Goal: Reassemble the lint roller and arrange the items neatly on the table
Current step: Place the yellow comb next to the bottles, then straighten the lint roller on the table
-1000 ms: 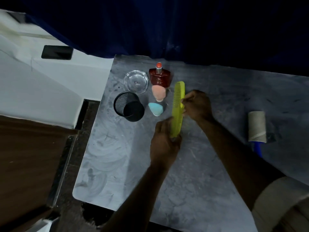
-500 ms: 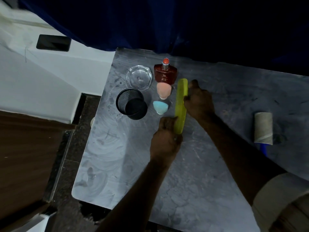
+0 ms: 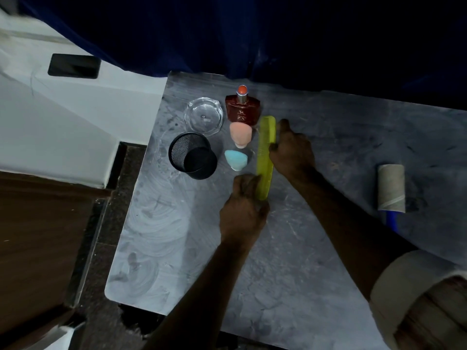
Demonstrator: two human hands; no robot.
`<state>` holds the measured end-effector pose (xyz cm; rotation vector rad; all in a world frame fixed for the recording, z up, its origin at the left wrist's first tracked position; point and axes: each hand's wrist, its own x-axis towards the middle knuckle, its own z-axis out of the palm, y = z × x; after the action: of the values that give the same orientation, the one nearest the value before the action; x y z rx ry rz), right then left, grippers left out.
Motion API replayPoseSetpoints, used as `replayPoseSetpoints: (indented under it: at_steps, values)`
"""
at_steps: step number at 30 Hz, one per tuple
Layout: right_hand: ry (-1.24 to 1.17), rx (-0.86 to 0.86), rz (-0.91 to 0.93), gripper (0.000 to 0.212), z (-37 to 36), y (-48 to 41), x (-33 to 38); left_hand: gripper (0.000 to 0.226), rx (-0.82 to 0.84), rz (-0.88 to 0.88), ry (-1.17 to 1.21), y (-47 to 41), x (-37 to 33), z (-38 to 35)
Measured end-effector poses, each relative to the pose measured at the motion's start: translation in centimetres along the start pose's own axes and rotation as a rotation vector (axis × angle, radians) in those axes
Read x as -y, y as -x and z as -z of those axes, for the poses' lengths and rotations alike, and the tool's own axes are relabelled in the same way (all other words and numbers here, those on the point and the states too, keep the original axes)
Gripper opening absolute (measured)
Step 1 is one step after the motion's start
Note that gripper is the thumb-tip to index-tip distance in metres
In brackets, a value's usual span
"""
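A yellow-green comb [image 3: 265,157] lies lengthwise on the grey table [image 3: 316,261]. My left hand [image 3: 243,213] touches its near end with curled fingers. My right hand [image 3: 290,150] rests against its right side near the far end. The lint roller [image 3: 391,188], a cardboard-coloured roll on a blue handle [image 3: 392,221], lies apart at the right. Left of the comb stand a brown perfume bottle [image 3: 242,109], a peach sponge [image 3: 240,135] and a blue sponge [image 3: 235,159] in a column.
A clear glass ashtray [image 3: 203,116] and a black mesh cup [image 3: 193,155] sit near the table's left edge. A dark blue curtain hangs behind. A white ledge with a black phone [image 3: 73,66] lies to the left, off the table.
The comb has been shifted slightly and straightened beside the sponges; both hands stayed on it, the right one sliding toward its far end.
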<state>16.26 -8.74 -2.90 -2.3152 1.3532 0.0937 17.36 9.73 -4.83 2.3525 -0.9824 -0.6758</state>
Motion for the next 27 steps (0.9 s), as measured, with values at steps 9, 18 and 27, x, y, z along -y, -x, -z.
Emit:
replayPoseSetpoints:
  at_steps: [9,18,27]
  values:
    - [-0.263,-0.161,0.033,0.047,2.7,4.3,-2.7,0.062,-0.030,0.006,-0.007,1.1,-1.3,0.0]
    - [-0.258,-0.409,-0.224,0.019,5.8,17.4,-17.0,0.048,0.109,-0.167,0.268,3.8,-9.1,-5.2]
    - [-0.237,-0.331,-0.246,0.020,6.2,19.9,-23.7,0.043,0.449,-0.025,0.356,5.4,-15.4,-12.4]
